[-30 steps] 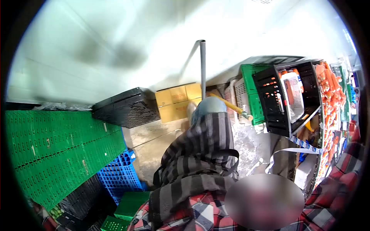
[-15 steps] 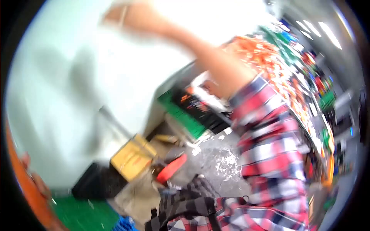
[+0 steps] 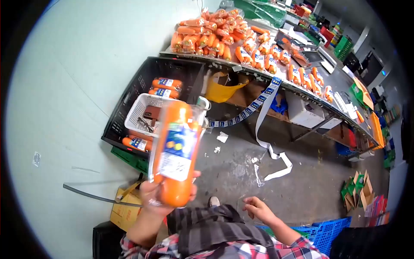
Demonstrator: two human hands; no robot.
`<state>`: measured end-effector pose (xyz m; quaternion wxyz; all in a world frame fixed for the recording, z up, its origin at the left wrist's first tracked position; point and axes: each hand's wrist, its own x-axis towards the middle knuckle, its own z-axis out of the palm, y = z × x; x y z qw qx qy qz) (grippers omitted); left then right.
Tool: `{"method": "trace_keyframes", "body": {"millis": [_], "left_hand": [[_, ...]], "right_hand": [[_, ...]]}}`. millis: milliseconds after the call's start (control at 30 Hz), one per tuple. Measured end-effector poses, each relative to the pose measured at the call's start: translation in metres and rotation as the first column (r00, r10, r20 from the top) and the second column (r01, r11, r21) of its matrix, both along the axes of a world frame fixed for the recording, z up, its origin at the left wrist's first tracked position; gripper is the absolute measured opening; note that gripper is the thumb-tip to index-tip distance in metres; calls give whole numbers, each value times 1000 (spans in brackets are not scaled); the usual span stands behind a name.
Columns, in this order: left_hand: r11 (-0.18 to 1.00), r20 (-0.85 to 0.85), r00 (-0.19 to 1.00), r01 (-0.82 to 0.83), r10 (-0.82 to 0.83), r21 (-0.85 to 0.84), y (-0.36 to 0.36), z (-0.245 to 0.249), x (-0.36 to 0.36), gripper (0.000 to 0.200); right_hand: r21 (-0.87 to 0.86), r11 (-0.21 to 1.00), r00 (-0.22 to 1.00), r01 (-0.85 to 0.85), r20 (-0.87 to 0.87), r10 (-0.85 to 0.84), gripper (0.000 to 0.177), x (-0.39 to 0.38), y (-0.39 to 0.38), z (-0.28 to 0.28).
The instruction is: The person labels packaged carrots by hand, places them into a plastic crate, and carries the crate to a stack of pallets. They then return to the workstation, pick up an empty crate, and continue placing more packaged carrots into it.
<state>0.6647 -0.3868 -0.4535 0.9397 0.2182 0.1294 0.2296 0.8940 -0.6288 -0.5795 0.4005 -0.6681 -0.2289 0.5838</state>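
Observation:
My left hand (image 3: 152, 199) is closed around the lower end of a clear-wrapped carrot pack (image 3: 172, 185), held upright close to the camera. The pack carries a blue and white label and is slightly blurred. At waist height in front of my apron, my right hand (image 3: 258, 209) holds nothing, its fingers loosely bent and apart. Behind the held pack stands a black crate (image 3: 125, 101) with more labelled carrot packs (image 3: 167, 83) inside. A white basket (image 3: 137, 105) sits in that crate, holding eyeglasses and a brown phone-like case (image 3: 152, 113).
Bagged carrots (image 3: 211, 39) are heaped on a long table (image 3: 297, 89), with labelled packs along its edge. A strip of blue labels (image 3: 258, 101) hangs from the table to the floor. Cardboard boxes (image 3: 123, 210) stand by the wall; a blue plastic crate (image 3: 330, 233) is at lower right.
The view has swung round towards the table and crate. The plaid-sleeved arm stretched across the wall has come down, and the carrot pack has moved from the left edge to the centre.

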Motion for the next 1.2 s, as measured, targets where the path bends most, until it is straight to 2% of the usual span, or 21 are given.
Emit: {"method": "trace_keyframes", "body": {"millis": [33, 167, 267, 300, 400, 533, 567, 633, 700, 733, 800, 833, 867, 900, 933, 967, 1000, 1033, 1067, 1133, 1200], "left_hand": [[990, 47, 997, 66, -61, -122, 1, -20, 21, 92], [961, 22, 983, 183, -182, -209, 10, -55, 88, 90], [957, -107, 966, 210, -234, -198, 18, -75, 119, 78], [970, -135, 968, 191, -211, -148, 23, -88, 126, 71], [990, -176, 975, 144, -139, 16, 41, -110, 154, 59], [938, -227, 972, 131, -58, 320, 80, -123, 192, 71], [913, -167, 986, 84, -18, 399, 90, -121, 201, 74], [854, -72, 997, 15, 26, 519, 106, -121, 214, 76], [632, -37, 990, -58, 137, 773, 125, -119, 221, 80], [503, -129, 959, -16, 253, 864, 130, -118, 219, 81], [250, -272, 814, 161, 514, 955, 136, -118, 210, 83], [181, -336, 761, 284, 554, 942, 146, -110, 201, 86], [158, -249, 641, 196, 726, 968, 153, -129, 189, 78], [185, -229, 404, 147, 885, 972, 169, -116, 167, 70], [327, -297, 165, -202, 941, 923, 184, -130, 149, 59], [244, -283, -137, -248, 949, 938, 203, -146, 119, 48], [365, -367, -423, -90, 828, 927, 210, -179, 90, 57], [506, -524, -435, -169, 732, 846, 217, -223, 63, 65], [501, -538, -573, -240, 618, 832, 221, -224, 68, 43], [814, -875, -210, -321, 437, 484, 243, -309, 42, 44], [772, -910, -52, -512, 411, 377, 242, -299, 56, 41]], "right_hand": [[-22, 996, 993, 87, -81, -88, 30, 7, -8, -1], [262, 923, 912, 280, -372, -171, 54, 28, 44, 3], [325, 872, 748, 366, -660, -68, 86, 47, 117, 10], [322, 876, 700, 358, -713, -25, 90, 59, 137, 10], [343, 906, 786, 249, -618, 19, 98, 84, 193, 31], [187, 965, 768, 185, -640, -24, 91, 118, 238, 30], [37, 988, 743, 151, -664, -89, 91, 128, 244, 25], [56, 997, 735, 53, -678, -1, 87, 139, 260, 23], [109, 994, 785, 13, -617, 58, 81, 141, 288, 46], [20, 1000, 850, 3, -526, 8, 75, 150, 287, 40], [74, 997, 842, -9, -538, 48, 71, 157, 303, 38], [64, 997, 845, -35, -530, 64, 70, 161, 312, 40], [3, 999, 823, -45, -566, 39, 70, 168, 317, 37], [-75, 997, 785, -19, -619, -32, 70, 184, 316, 18], [-74, 995, 804, -65, -595, 8, 69, 200, 315, 8], [-66, 992, 817, -112, -575, 53, 69, 210, 320, 2], [-51, 988, 818, -147, -567, 93, 66, 210, 325, 13], [-19, 991, 852, -133, -513, 105, 65, 211, 332, 19], [-6, 984, 824, -178, -547, 145, 65, 212, 337, 28], [-28, 979, 809, -202, -568, 151, 66, 221, 340, 29], [-90, 984, 840, -155, -536, 83, 67, 241, 332, 21]]}}
